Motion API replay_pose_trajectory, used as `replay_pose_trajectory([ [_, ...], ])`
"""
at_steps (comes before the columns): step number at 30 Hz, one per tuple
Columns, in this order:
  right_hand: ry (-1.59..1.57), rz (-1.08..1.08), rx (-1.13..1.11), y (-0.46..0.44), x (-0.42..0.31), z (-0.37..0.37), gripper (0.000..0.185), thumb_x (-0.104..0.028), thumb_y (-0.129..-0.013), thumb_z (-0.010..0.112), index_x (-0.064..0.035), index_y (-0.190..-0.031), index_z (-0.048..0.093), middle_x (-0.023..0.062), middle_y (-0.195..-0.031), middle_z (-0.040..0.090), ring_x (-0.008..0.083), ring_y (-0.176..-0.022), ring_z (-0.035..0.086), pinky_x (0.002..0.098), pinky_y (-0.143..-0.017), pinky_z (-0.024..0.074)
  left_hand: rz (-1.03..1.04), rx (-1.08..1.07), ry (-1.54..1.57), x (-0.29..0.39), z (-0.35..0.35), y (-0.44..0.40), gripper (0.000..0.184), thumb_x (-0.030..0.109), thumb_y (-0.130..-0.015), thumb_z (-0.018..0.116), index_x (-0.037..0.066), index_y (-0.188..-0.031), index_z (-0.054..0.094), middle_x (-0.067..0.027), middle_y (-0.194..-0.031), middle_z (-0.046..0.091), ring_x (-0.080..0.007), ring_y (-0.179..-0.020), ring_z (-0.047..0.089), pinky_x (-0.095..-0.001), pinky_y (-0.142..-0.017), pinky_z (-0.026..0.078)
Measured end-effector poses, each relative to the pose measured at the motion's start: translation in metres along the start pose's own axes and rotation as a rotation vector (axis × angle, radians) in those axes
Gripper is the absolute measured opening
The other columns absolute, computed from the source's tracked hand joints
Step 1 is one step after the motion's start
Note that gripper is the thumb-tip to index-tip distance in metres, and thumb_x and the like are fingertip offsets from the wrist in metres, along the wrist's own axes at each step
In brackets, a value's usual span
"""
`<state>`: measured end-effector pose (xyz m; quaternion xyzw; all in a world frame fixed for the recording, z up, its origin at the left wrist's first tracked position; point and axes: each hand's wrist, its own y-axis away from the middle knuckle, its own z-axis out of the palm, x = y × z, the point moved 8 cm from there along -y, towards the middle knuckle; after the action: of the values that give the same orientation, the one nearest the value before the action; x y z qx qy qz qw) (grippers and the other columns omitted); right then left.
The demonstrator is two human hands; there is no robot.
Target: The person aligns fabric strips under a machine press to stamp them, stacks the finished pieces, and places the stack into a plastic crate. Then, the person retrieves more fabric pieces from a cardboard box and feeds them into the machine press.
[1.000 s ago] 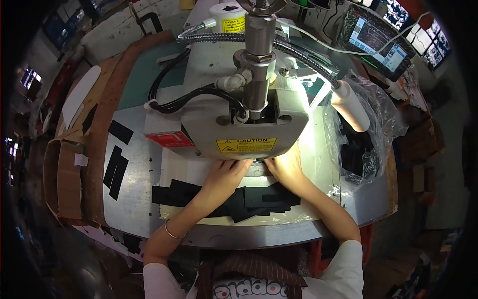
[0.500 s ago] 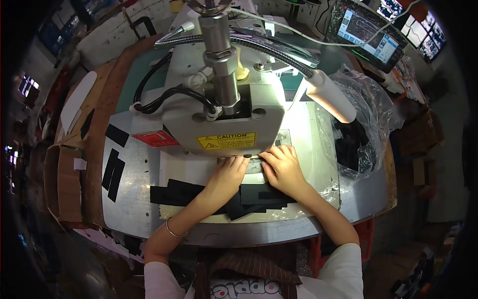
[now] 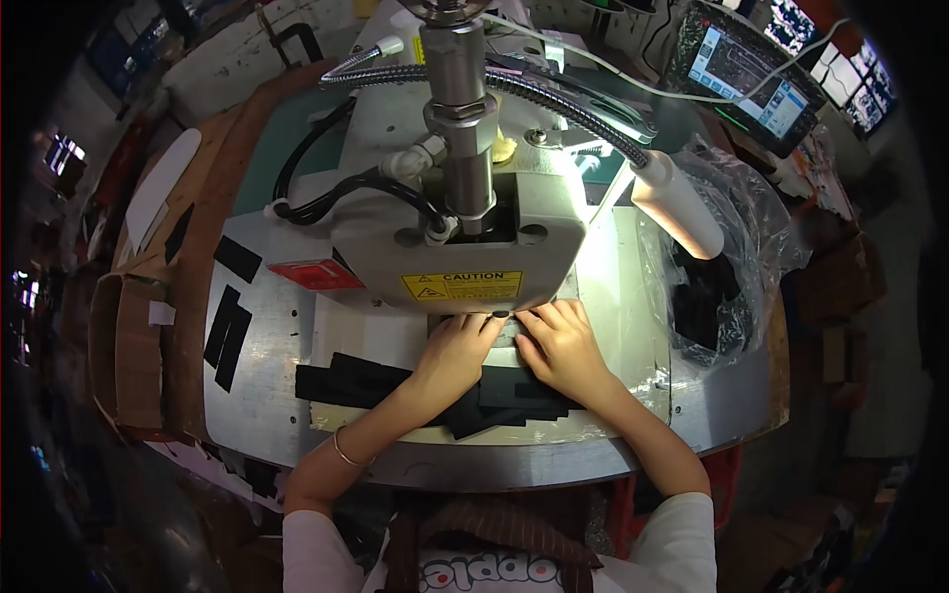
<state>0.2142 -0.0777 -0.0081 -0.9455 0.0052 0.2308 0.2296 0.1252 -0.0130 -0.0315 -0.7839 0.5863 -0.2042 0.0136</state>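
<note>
Both hands meet beneath the front of a grey machine head (image 3: 455,262) that bears a yellow caution label. My left hand (image 3: 453,354) has its fingers bent and close together, with their tips at the head's lower edge. My right hand (image 3: 563,346) mirrors it, its thumb tucked inward over a metal plate (image 3: 507,334). A small black part (image 3: 501,314) shows between the two index fingers. Whatever the fingertips grip is hidden by the head and the fingers. Black fabric strips (image 3: 514,390) lie overlapped just below my wrists.
At the left, more black strips (image 3: 229,341) rest on the metal table, near a cardboard box (image 3: 138,346). To the right lies a clear plastic bag (image 3: 736,306) with black pieces inside. A lamp (image 3: 677,208) and a control screen (image 3: 746,84) stand beyond.
The view has shifted slightly, so the machine appears a little lower and further right. My hands stay at the machine's front edge, with the right fingers drawn slightly closer together.
</note>
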Motion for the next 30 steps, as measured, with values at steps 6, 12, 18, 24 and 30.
replay_pose_trajectory([
  [6, -0.085, -0.05, -0.017, 0.003, -0.009, 0.008, 0.031, -0.013, -0.08, 0.063, 0.0042, -0.105, 0.06, 0.0123, -0.11, 0.059, 0.025, -0.085, 0.051, 0.037, -0.083, 0.0387, -0.113, -0.049, 0.006, -0.01, -0.004, 0.01, 0.057, -0.01, -0.069, 0.053, 0.008, -0.123, 0.052, -0.0148, -0.111, 0.048, -0.0339, -0.104, 0.049, -0.0428, -0.084, 0.044],
  [12, -0.284, -0.054, -0.227, 0.006, -0.015, 0.005, 0.046, -0.031, -0.074, 0.072, -0.0038, -0.11, 0.06, 0.0105, -0.102, 0.059, 0.0262, -0.091, 0.05, 0.0353, -0.083, 0.0391, -0.124, -0.035, -0.012, -0.027, -0.014, 0.021, 0.048, -0.009, -0.07, 0.052, 0.005, -0.116, 0.054, -0.0152, -0.109, 0.05, -0.0352, -0.105, 0.049, -0.0441, -0.085, 0.043],
  [18, -0.178, -0.06, -0.379, 0.011, -0.018, 0.011, 0.066, -0.042, -0.063, 0.078, -0.0078, -0.115, 0.056, 0.0073, -0.102, 0.052, 0.0261, -0.095, 0.046, 0.0369, -0.084, 0.0361, -0.112, -0.137, 0.067, -0.034, -0.012, 0.018, 0.041, -0.002, -0.079, 0.051, 0.006, -0.12, 0.053, -0.0163, -0.113, 0.051, -0.035, -0.106, 0.048, -0.043, -0.089, 0.041],
  [24, -0.169, -0.082, -0.423, 0.014, -0.019, 0.013, 0.061, -0.039, -0.062, 0.078, -0.0064, -0.109, 0.058, 0.0082, -0.092, 0.052, 0.0257, -0.09, 0.047, 0.0354, -0.08, 0.037, -0.096, -0.117, 0.337, -0.039, -0.044, 0.041, 0.04, 0.006, -0.086, 0.053, 0.01, -0.125, 0.052, -0.0126, -0.122, 0.052, -0.0318, -0.113, 0.047, -0.0403, -0.097, 0.039],
  [30, -0.165, -0.055, -0.438, 0.013, -0.031, 0.012, 0.067, -0.037, -0.057, 0.081, -0.0057, -0.112, 0.059, 0.0087, -0.088, 0.051, 0.0271, -0.084, 0.048, 0.035, -0.075, 0.0391, -0.513, 0.205, -0.205, -0.175, -0.123, 0.139, 0.038, 0.021, -0.082, 0.065, 0.007, -0.116, 0.059, -0.0171, -0.12, 0.056, -0.0343, -0.118, 0.048, -0.0409, -0.098, 0.039],
])
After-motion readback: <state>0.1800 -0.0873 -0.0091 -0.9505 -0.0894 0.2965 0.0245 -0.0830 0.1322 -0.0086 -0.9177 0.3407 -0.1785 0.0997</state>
